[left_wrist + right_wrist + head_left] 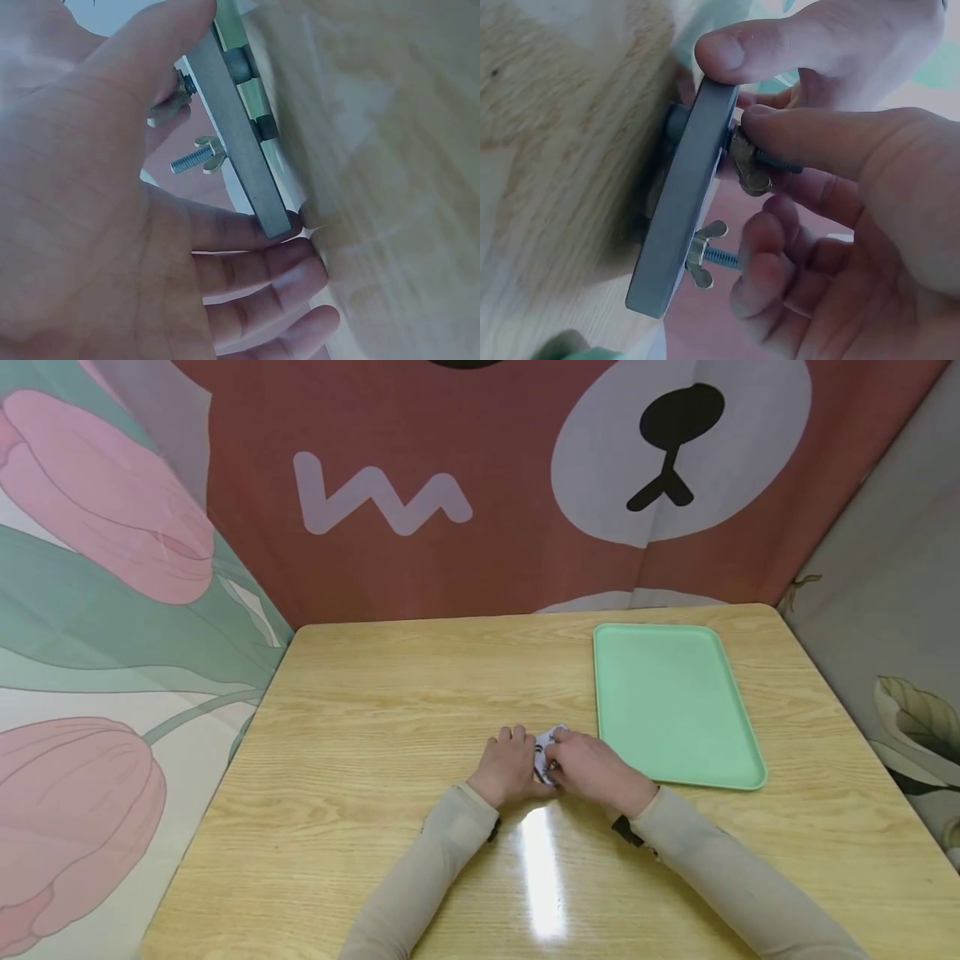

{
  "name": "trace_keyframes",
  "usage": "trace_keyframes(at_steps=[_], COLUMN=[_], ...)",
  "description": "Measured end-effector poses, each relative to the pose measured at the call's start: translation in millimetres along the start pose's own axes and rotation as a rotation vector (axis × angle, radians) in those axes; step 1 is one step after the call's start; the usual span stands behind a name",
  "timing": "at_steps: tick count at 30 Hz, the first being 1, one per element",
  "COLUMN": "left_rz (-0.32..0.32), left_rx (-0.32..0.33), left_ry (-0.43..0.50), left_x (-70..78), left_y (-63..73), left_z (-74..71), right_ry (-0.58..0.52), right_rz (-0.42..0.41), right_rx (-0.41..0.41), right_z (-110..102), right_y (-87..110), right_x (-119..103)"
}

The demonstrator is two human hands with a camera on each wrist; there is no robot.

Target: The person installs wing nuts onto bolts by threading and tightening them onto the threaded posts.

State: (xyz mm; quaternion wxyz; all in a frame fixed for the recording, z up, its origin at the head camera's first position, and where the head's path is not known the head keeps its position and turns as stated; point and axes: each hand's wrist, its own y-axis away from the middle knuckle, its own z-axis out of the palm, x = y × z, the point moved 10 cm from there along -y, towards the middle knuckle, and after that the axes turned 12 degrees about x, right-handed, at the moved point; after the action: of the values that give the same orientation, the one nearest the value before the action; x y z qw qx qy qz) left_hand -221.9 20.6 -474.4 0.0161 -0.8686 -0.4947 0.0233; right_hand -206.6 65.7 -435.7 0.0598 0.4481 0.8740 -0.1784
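A flat grey plate [682, 195], seen edge-on in both wrist views, stands just above the wooden table; its face looks pale with dark marks in the head view. Two threaded bolts pass through it, their heads on the table side. My left hand [508, 766] holds the plate by its edges between thumb and fingers. With thumb and fingers, my right hand [592, 768] pinches one wing nut [746, 166] on its bolt. A second wing nut [700, 255] sits on the other bolt, close against the plate, with thread sticking out beyond it.
To the right of the hands lies a light green tray [671, 702] on the wooden table [390, 693]. Printed cloths [450, 560] hang behind the table and along both sides. A bright reflection crosses the tabletop between the forearms.
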Motion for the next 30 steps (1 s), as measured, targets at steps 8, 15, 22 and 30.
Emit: trace_keyframes(at_steps=[8,15,22,30], left_rz=[0.0,-0.001,-0.002,-0.001], left_rx=[0.023,0.034,0.025,-0.001], left_ry=[-0.008,-0.021,-0.021,-0.012], left_x=[-0.5,-1.1,-0.7,-1.2], left_y=[0.2,-0.2,-0.7,-1.7], left_z=[-3.1,-3.7,-2.7,1.4], right_ry=[-0.093,-0.136,-0.116,-0.01], right_rz=[0.033,0.033,0.021,0.003], right_rx=[0.005,-0.077,-0.057,0.025], right_z=[6.0,8.7,5.6,-0.9], right_y=[-1.2,1.8,1.6,0.7], right_x=[0.7,-0.7,0.0,0.1])
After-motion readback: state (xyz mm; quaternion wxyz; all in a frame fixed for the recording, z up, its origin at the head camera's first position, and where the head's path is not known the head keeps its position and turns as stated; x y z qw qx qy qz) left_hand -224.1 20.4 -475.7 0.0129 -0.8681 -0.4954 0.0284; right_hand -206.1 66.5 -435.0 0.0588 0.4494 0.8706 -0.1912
